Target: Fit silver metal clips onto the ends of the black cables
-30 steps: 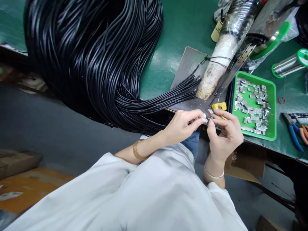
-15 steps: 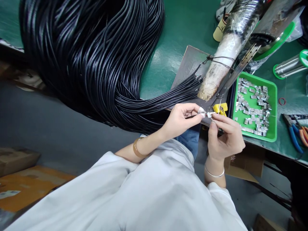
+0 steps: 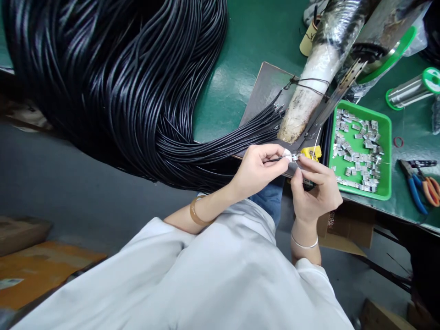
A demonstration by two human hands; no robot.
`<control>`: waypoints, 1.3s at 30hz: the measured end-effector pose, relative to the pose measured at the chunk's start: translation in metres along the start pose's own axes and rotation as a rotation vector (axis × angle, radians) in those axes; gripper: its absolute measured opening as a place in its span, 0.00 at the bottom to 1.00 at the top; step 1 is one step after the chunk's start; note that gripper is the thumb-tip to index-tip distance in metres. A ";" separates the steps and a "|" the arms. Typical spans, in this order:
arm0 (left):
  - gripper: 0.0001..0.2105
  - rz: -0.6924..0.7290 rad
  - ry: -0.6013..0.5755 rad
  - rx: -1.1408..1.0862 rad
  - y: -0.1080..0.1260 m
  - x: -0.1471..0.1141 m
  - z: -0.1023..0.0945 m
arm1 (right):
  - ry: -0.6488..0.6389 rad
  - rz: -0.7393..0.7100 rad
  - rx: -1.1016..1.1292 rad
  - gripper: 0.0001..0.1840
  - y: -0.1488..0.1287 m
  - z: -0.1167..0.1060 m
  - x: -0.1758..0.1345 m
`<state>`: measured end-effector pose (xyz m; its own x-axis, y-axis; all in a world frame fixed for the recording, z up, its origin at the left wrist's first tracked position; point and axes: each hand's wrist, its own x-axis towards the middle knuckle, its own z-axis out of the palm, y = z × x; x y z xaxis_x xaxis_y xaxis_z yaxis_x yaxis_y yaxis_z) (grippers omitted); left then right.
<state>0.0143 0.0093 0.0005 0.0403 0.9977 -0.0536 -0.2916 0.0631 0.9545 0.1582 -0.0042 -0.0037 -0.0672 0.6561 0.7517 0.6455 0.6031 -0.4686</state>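
Note:
My left hand (image 3: 258,166) pinches the end of a black cable (image 3: 274,160) between thumb and forefinger, with white wraps on the fingertips. A small silver metal connector (image 3: 294,157) sits at that end, between my two hands. My right hand (image 3: 314,189) is closed in a pinch at the connector's other side, its forefinger touching it and its thumb just below. Fine detail of the connector is too small to tell. Just behind is a yellow block (image 3: 311,152), with a thin pale wire (image 3: 318,138) rising past it.
A big bundle of black cables (image 3: 130,82) covers the table's left. A plastic-wrapped roll (image 3: 305,89) and a metal bar (image 3: 340,94) slant above my hands. To the right are a green tray (image 3: 388,151) of metal connectors, pliers (image 3: 414,185) and a solder spool (image 3: 409,94).
My right hand has moved slightly left, nearer my left hand, and the connector now sits closer between the fingertips. The whole view has shifted a little. My left hand keeps its pinch.

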 end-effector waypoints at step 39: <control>0.06 0.046 -0.006 0.128 0.001 0.006 -0.002 | 0.195 0.206 0.193 0.06 -0.005 -0.007 0.014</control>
<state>0.0119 0.0153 0.0002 0.0360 0.9993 -0.0077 -0.1688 0.0137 0.9856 0.1589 -0.0011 0.0122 0.2079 0.6852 0.6980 0.4736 0.5539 -0.6848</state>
